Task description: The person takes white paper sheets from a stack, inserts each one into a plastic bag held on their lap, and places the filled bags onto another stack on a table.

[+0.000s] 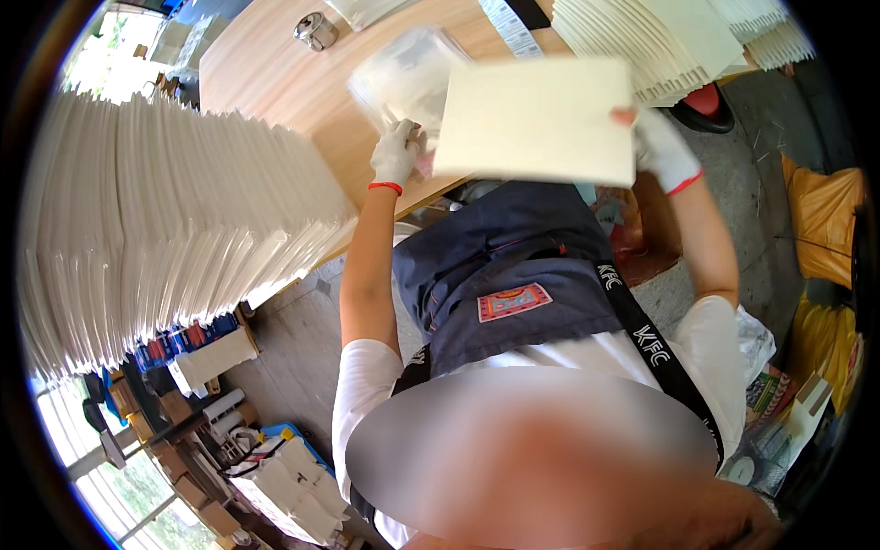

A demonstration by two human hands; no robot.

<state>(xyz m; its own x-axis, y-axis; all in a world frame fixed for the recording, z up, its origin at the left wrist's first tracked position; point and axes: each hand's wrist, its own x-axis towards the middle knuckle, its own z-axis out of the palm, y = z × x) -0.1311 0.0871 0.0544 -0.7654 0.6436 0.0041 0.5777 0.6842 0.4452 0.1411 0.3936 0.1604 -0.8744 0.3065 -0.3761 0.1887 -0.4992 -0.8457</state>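
My right hand [665, 154], in a white glove with a red cuff, grips the right edge of a flat cream rectangular board [536, 119]. Its thumb lies on top of the board, and the board is slightly blurred. At the near edge of the table, my left hand [396, 158], gloved the same way, has its fingers closed on the near end of some clear plastic bags [410, 71]. The bags lie flat on the table, just left of the board, which hides part of them.
A tall stack of white boards in clear wrapping [174, 220] stands at the left on the wooden table [266, 78]. More cream boards [632, 41] are stacked at the far right. A metal cup [315, 31] sits at the back. Yellow-orange sacks [825, 220] lie right.
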